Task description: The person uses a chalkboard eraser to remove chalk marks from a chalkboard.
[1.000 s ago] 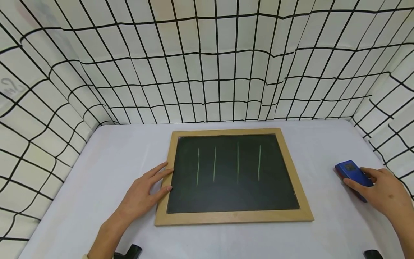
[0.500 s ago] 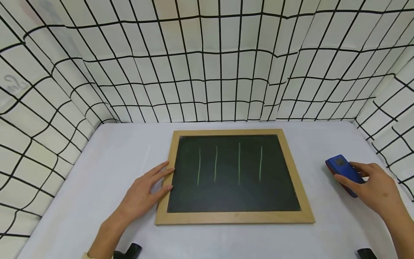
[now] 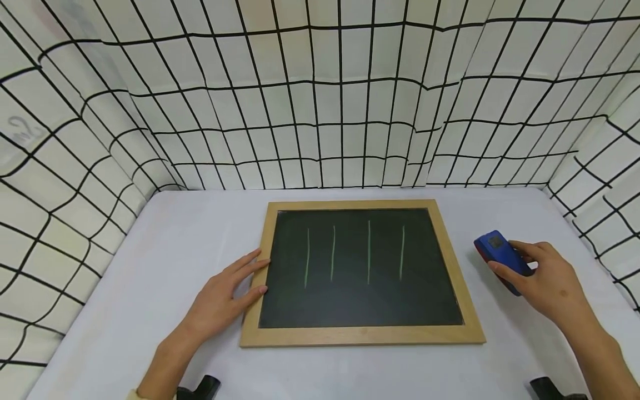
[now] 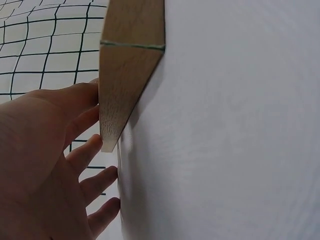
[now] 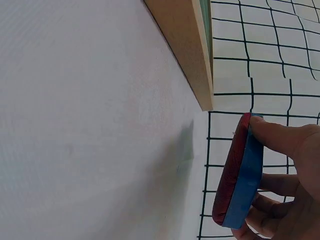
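Observation:
A small chalkboard (image 3: 360, 300) in a light wooden frame lies on the white table. Several upright chalk lines (image 3: 369, 253) run across its upper half. My left hand (image 3: 222, 300) rests on the left side of the frame, thumb and fingertips on the wood. In the left wrist view the fingers of that hand are spread along the frame's edge (image 4: 122, 75). My right hand (image 3: 545, 280) grips a chalkboard eraser (image 3: 502, 258) by its sides, to the right of the board. The eraser has a blue back and a red felt underside (image 5: 232, 172), held above the table.
White cloth (image 3: 200, 222) covers the table. White panels with a black grid (image 3: 325, 100) rise behind it and on both sides. Black wrist straps (image 3: 200, 389) show at the bottom edge of the head view.
My right hand has carried the eraser leftward and slightly away from me, closer to the chalkboard. The left hand stays in place on the frame.

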`<state>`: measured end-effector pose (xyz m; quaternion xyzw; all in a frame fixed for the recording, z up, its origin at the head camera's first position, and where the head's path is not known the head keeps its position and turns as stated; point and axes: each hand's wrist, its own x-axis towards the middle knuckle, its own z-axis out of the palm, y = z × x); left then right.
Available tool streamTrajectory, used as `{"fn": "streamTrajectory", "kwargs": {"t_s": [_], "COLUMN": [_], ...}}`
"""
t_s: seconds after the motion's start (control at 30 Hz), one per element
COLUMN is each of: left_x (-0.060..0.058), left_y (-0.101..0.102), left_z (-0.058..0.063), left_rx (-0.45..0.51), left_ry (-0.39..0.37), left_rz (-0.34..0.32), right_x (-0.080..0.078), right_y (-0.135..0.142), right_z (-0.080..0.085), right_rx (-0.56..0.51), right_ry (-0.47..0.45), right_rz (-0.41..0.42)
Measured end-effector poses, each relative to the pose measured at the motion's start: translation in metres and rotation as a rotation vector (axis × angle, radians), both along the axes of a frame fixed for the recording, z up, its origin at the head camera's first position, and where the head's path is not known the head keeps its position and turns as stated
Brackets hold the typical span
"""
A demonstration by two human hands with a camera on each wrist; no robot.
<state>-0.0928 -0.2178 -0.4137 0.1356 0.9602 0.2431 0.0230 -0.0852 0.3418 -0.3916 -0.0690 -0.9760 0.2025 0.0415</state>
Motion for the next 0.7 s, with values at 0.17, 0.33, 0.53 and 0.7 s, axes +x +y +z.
{"fn": "streamTrajectory", "kwargs": {"t_s": [0.17,0.33,0.53,0.7], "left_x": [-0.001,-0.001,0.0,0.001], "left_y": [0.003,0.003,0.002,0.001], "left_z": [0.001,0.004,0.005,0.005], "left_rx": [-0.001,0.003,-0.003,-0.008], "left_ry": [0.002,0.016,0.011,0.009], "left_rz": [-0.005,-0.015,-0.015,-0.009], "right_x": [-0.005,-0.011,-0.016,-0.021], "right_y": [-0.013,-0.028,-0.047,-0.059], "right_z": [0.001,0.001,0.002,0.003], "right_rx": [-0.021,-0.044,-0.062,-0.062], "right_ry": [0.019,0.036,0.071,0.077], "right_rz": [0.021,0.048,0.099,0.13]}}
